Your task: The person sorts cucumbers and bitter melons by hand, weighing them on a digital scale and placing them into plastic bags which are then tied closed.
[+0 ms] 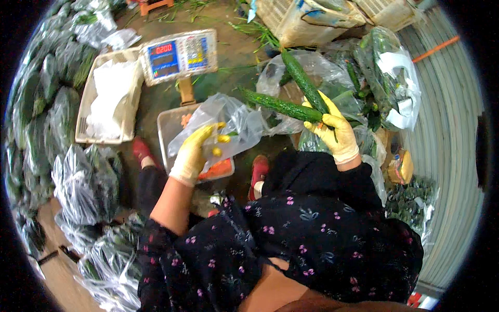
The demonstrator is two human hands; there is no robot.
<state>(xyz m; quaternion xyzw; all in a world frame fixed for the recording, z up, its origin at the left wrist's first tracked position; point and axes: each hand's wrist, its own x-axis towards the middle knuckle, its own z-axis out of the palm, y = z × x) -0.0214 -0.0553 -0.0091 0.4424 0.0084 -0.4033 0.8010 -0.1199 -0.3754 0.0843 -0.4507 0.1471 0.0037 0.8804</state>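
Note:
My left hand point(197, 152), in a pale yellow glove, grips a clear plastic bag point(241, 126) over the tray of a weighing scale point(161, 132); a little green shows inside the bag. In my gloved right hand point(333, 130) are two long green cucumbers, one slanting up point(300, 76) and the other pointing left point(280, 105). Their far ends spread apart, and the near ends meet at my fingers. The scale's display point(177, 56) stands on a post behind the tray and is lit. Below and behind my right hand lies a large open plastic bag point(335, 70) with more cucumbers.
A cream plastic crate point(134, 117) with white plastic bags point(111, 97) stands left of the scale. Bagged cucumbers point(37, 132) are piled along the left, with tied bags point(84, 187) nearer. White woven baskets point(288, 31) stand at the top. A corrugated metal wall point(444, 128) runs along the right.

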